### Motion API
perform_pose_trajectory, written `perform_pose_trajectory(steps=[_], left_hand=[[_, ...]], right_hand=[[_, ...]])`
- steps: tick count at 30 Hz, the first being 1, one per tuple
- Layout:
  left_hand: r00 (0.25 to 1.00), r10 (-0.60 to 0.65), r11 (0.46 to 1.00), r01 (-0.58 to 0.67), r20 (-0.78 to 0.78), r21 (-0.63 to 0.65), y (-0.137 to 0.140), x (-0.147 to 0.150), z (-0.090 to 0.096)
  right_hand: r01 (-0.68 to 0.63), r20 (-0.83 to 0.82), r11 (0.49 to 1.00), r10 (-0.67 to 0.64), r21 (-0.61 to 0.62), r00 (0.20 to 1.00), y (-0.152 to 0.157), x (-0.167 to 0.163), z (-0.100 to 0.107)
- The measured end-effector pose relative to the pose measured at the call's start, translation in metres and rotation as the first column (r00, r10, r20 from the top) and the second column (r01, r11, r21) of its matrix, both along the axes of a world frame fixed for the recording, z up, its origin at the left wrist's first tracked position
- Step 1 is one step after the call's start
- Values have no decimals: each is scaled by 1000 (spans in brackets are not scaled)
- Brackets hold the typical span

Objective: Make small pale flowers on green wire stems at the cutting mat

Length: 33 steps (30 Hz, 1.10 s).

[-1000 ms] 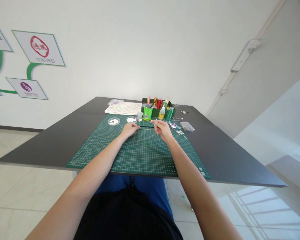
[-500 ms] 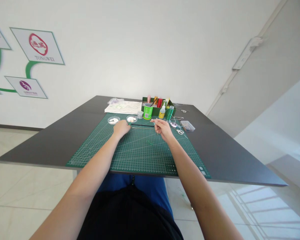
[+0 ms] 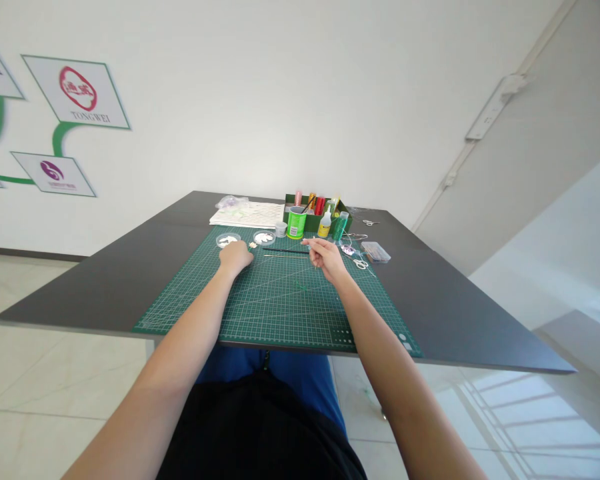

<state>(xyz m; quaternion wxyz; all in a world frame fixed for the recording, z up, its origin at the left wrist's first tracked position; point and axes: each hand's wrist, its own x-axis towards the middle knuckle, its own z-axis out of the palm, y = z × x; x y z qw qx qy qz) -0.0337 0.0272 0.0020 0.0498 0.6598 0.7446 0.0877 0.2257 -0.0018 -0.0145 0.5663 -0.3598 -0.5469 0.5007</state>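
Observation:
My left hand (image 3: 236, 257) is closed above the green cutting mat (image 3: 280, 300), just in front of a shallow round dish (image 3: 229, 240) with white bits in it. At its fingertips shows a small white piece with green on it (image 3: 253, 247), too small to name. My right hand (image 3: 326, 259) is held in a pinch over the mat, and what sits between its fingers I cannot make out. Between the hands a dark thin rod (image 3: 285, 251) and a thin pale rod (image 3: 283, 256) lie side by side. A second round dish (image 3: 265, 238) holds white pieces.
Behind the hands stand a green tin (image 3: 296, 223), a glue bottle (image 3: 325, 225) and a dark green box (image 3: 347, 219) with coloured tubes. Scissors (image 3: 361, 265) and a clear plastic case (image 3: 375, 252) lie right. White sheets (image 3: 250, 215) are at the back left.
My left hand has moved a little to the left, toward the left dish, and the small white-and-green piece now shows more clearly beside its fingers. My right hand has stayed in place.

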Motion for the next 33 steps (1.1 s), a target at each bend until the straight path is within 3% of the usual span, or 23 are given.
perform_pose_trajectory(steps=[33], left_hand=[[1000,-13,999,13,-9,-42,-6,3,1]], right_hand=[[-13,10,1000,13,1,1000,0,1,0]])
